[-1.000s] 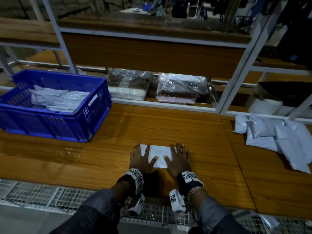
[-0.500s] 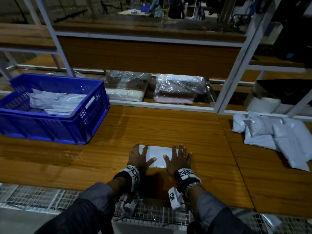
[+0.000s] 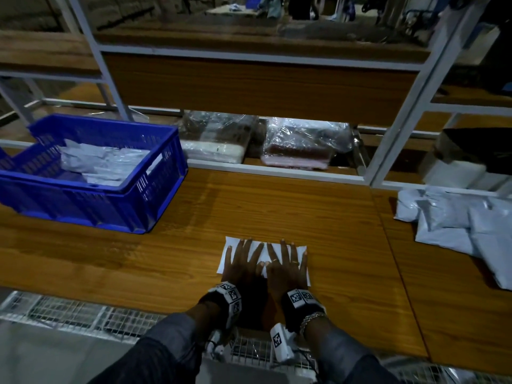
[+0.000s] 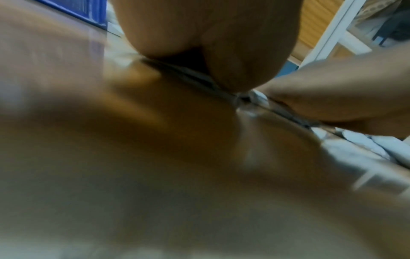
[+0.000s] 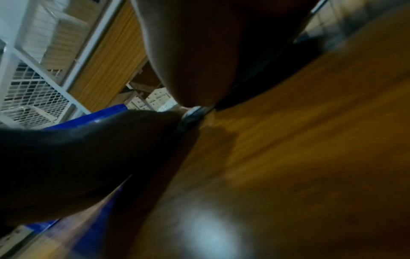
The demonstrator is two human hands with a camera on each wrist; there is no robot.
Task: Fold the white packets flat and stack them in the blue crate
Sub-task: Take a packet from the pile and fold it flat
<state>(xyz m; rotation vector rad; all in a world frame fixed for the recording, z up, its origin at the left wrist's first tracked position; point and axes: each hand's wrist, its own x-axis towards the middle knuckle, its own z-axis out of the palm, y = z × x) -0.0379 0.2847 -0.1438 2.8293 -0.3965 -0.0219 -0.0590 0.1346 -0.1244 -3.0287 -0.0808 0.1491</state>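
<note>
Both hands have slid further up onto the white packet than they were a moment ago, so that only its corners and a strip between the hands show now. Fingers of the left hand and the right hand lie straight and spread, palms down, pressing the packet flat against the wooden counter near its front edge; nothing is gripped. From the wrist views little more can be told, only blurred fingers against the wood. If the pressure comes off too soon, I'd guess the slick plastic will spring back open and the fold will be lost, or the packet may slide on the smooth wood under an uneven push. It looks thin, bright white, roughly rectangular and already quite flat. Off toward the counter's left end stands the blue crate with earlier packets lying in it, rather loosely. Near the right edge waits a pile of unfolded packets, puffy and overlapping one another.
</note>
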